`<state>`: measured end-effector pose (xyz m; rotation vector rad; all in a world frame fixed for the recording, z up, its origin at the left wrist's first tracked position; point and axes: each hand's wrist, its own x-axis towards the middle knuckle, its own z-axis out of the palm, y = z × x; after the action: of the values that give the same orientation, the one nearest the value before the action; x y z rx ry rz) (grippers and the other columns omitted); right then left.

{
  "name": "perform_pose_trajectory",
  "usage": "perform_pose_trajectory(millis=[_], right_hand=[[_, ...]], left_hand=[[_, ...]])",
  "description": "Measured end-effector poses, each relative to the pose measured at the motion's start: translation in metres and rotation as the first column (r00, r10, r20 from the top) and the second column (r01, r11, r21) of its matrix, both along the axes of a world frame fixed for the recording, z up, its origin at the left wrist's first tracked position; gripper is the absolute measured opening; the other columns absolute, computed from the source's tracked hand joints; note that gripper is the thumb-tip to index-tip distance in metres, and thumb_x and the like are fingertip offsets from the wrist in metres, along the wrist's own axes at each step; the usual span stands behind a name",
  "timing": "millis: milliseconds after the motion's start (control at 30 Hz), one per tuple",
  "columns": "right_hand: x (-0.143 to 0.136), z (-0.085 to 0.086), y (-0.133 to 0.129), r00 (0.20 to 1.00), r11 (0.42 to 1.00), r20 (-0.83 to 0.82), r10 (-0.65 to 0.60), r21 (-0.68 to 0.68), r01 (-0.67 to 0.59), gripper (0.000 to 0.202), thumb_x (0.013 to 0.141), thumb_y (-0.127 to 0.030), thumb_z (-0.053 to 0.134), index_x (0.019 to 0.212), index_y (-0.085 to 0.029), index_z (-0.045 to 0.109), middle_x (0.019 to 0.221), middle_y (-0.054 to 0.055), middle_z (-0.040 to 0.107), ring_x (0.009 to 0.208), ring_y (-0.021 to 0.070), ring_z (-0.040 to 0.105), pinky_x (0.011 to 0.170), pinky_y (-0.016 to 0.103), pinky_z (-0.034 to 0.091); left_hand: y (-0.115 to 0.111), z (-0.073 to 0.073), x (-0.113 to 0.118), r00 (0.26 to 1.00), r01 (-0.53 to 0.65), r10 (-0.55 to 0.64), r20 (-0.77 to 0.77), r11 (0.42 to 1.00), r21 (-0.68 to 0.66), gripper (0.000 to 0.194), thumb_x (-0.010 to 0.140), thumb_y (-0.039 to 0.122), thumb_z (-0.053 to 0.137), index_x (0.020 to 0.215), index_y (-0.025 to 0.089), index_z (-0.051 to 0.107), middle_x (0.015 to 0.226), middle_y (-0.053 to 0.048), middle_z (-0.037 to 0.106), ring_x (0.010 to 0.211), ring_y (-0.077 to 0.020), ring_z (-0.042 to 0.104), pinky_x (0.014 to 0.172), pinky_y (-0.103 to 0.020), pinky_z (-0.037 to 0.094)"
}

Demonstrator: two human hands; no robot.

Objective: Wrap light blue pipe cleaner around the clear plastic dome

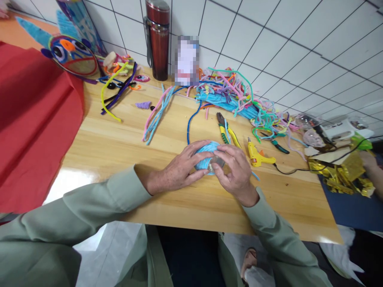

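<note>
Both hands hold a rounded object wrapped in light blue pipe cleaner point(204, 162) above the wooden table. My left hand point(182, 165) has its fingers around its left side. My right hand point(236, 169) grips the right side, where a clear or greyish part shows between the fingers. A light blue pipe cleaner end sticks out beneath my right hand. Just beyond the hands lie yellow-green pliers point(223, 129), and a yellow glue gun point(259, 156) rests to the right. A dark blue pipe cleaner point(188, 125) runs down toward my left hand.
Piled pipe cleaners point(227, 99) lie along the tiled wall, beside a red thermos point(159, 44). Red cloth point(36, 127) and a decorated bird-like face point(74, 56) are at left. Gold foil point(344, 171), a cable and another person's hand point(371, 165) are at right.
</note>
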<state>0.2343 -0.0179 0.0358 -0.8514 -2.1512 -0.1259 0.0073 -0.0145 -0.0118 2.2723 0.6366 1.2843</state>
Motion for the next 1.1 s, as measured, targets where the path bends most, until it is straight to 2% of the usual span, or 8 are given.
perform_pose_trajectory(millis=[200,567,967,1100], right_hand=[[-0.009,0.006,-0.006,0.998,0.999,-0.033,-0.044,-0.016,0.044,0.033,0.095,-0.022,0.074,0.127,-0.028,0.068,0.116,0.01,0.079,0.109,0.0311,0.077,0.094,0.053,0.066],[-0.017,0.011,-0.012,0.99,0.99,-0.021,-0.137,-0.015,0.137,0.025,0.091,-0.02,0.074,0.115,-0.024,0.068,0.11,0.009,0.077,0.105,0.0287,0.075,0.091,0.048,0.064],[-0.017,0.009,-0.014,0.985,0.985,0.0,-0.17,-0.007,0.17,0.02,0.092,-0.024,0.072,0.111,-0.025,0.066,0.107,0.008,0.074,0.102,0.0284,0.074,0.088,0.049,0.065],[-0.018,0.008,-0.014,0.986,0.986,0.007,-0.166,0.003,0.166,0.02,0.092,-0.024,0.073,0.111,-0.025,0.065,0.107,0.008,0.074,0.101,0.0282,0.074,0.087,0.048,0.066]], left_hand=[[0.001,0.0,0.002,1.0,-0.008,0.008,0.005,1.0,0.018,0.056,0.108,0.031,0.064,0.161,0.028,0.044,0.165,-0.019,0.049,0.16,-0.0332,0.046,0.128,-0.061,0.048],[-0.001,0.004,0.001,0.999,-0.018,0.019,-0.037,1.0,0.025,0.057,0.109,0.033,0.061,0.161,0.028,0.038,0.164,-0.021,0.05,0.159,-0.0351,0.047,0.125,-0.064,0.049],[-0.003,0.004,0.001,0.999,-0.048,0.048,-0.015,0.998,0.031,0.061,0.104,0.036,0.068,0.158,0.025,0.042,0.16,-0.022,0.052,0.154,-0.0362,0.051,0.122,-0.062,0.051],[-0.004,0.005,0.001,0.999,-0.037,0.037,0.005,0.999,-0.003,0.058,0.105,0.034,0.063,0.159,0.027,0.042,0.16,-0.02,0.052,0.154,-0.0354,0.05,0.123,-0.062,0.049]])
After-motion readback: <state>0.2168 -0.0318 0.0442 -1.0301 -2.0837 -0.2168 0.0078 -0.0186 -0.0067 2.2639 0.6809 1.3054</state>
